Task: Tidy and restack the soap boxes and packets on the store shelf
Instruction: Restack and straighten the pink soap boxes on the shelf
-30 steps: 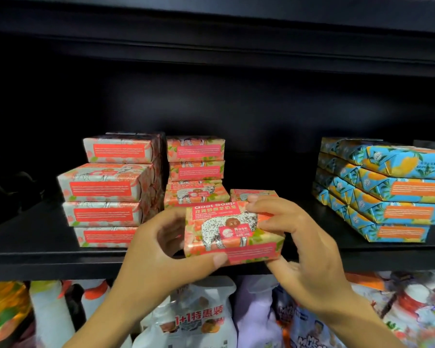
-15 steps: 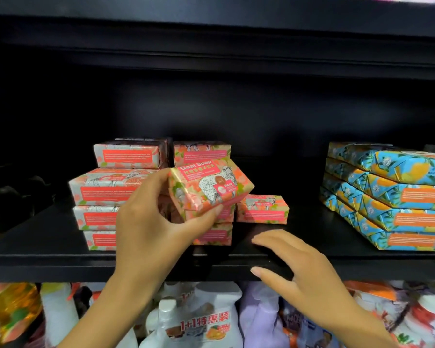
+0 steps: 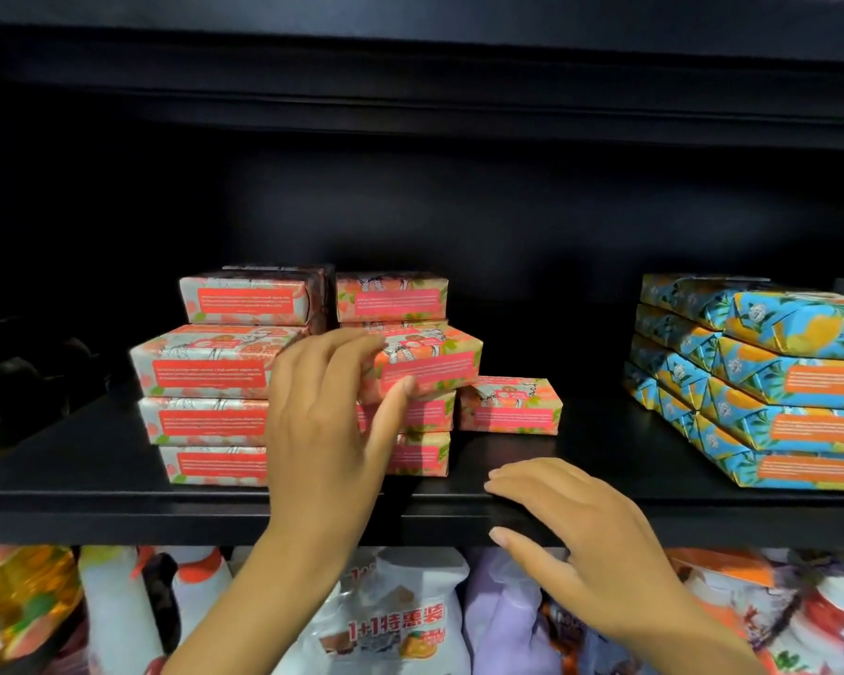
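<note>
My left hand (image 3: 327, 421) holds a pink goat-soap box (image 3: 430, 365) by its left end, thumb under its front edge, fingers on top. The box lies on the middle pink stack (image 3: 420, 431), slightly askew. Two more pink boxes (image 3: 392, 299) stand behind it. Left of them is another pink stack (image 3: 205, 382). A single pink box (image 3: 510, 405) lies on the shelf to the right. My right hand (image 3: 571, 523) rests flat and empty on the black shelf's front edge (image 3: 118, 518).
A stack of blue-and-orange soap packets (image 3: 771, 382) fills the shelf's right side. Below the shelf stand detergent pouches and bottles (image 3: 391, 621). A dark shelf board runs overhead. Bare shelf lies between the single pink box and the blue stack.
My left hand has carried the pink box up and back onto the middle stack. My right hand let go of it and came down onto the shelf's front edge.
</note>
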Demonstrator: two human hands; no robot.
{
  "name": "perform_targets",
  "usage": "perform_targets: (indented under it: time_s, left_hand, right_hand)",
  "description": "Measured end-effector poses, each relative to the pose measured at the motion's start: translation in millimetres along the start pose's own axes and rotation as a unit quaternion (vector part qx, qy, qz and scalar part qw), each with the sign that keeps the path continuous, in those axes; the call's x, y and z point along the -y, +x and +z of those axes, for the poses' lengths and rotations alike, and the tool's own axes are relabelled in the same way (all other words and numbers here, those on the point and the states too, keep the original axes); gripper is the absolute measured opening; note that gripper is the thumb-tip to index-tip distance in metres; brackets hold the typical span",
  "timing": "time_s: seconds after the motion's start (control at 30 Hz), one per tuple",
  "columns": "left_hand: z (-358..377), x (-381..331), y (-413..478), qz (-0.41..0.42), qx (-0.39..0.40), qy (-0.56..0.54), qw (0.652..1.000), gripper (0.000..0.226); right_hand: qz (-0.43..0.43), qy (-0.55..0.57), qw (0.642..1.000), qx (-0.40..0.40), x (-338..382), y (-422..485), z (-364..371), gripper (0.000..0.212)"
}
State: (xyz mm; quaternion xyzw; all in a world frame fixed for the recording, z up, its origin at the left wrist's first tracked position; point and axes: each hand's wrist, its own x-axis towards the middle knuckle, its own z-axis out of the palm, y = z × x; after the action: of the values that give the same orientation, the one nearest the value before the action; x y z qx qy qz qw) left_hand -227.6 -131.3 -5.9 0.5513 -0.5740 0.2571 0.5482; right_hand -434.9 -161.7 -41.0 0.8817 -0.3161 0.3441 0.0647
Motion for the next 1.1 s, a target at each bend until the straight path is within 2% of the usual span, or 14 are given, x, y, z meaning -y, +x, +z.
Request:
perform_targets:
  time_s: [0.33, 0.4, 0.47, 0.57, 0.63, 0.7, 0.8, 0.9, 0.97, 1.1]
  left_hand:
    - [10, 2, -5, -0.013, -0.023, -0.008, 1.0, 0.026]
    - [8, 3, -5, -0.008, -0.024, -0.013, 1.0, 0.031]
    - [5, 2, -7, 0.007, -0.022, -0.006, 1.0, 0.037]
    - [2, 3, -19, 0.066, -0.038, 0.002, 0.997, 0.027]
    - [1, 5, -32, 0.11, -0.013, -0.022, 0.994, 0.017]
    - [3, 6, -45, 0.132, 0.055, -0.047, 0.989, 0.016]
    - [9, 7, -53, 0.155, 0.116, -0.017, 0.981, 0.024]
    - [11, 5, -51, 0.134, 0.124, -0.007, 0.983, 0.03]
    - [9, 4, -49, 0.105, 0.128, -0.013, 0.986, 0.031]
    - [8, 1, -49, 0.087, 0.135, -0.012, 0.987, 0.032]
  right_hand:
    - [-0.006, -0.008, 1.0, 0.006, 1, -1, -1, 0.039]
    - [-0.002, -0.005, 1.0, 0.012, 1, 0, -2, 0.04]
    - [0.0, -0.005, 1.0, 0.02, 2, 0, -3, 0.04]
    - [0.001, 0.012, 1.0, 0.025, 1, 0, -2, 0.039]
    - [0.028, 0.073, 0.997, 0.01, -2, 2, -5, 0.034]
    - [0.055, 0.12, 0.991, -0.02, -7, 9, -9, 0.03]
    - [0.07, 0.069, 0.993, -0.062, -24, 31, -14, 0.032]
    - [0.091, -0.019, 0.995, 0.028, -41, 49, -13, 0.046]
    - [0.085, -0.032, 0.993, 0.079, -45, 53, -8, 0.044]
    - [0.078, -0.046, 0.995, 0.051, -40, 48, -5, 0.042]
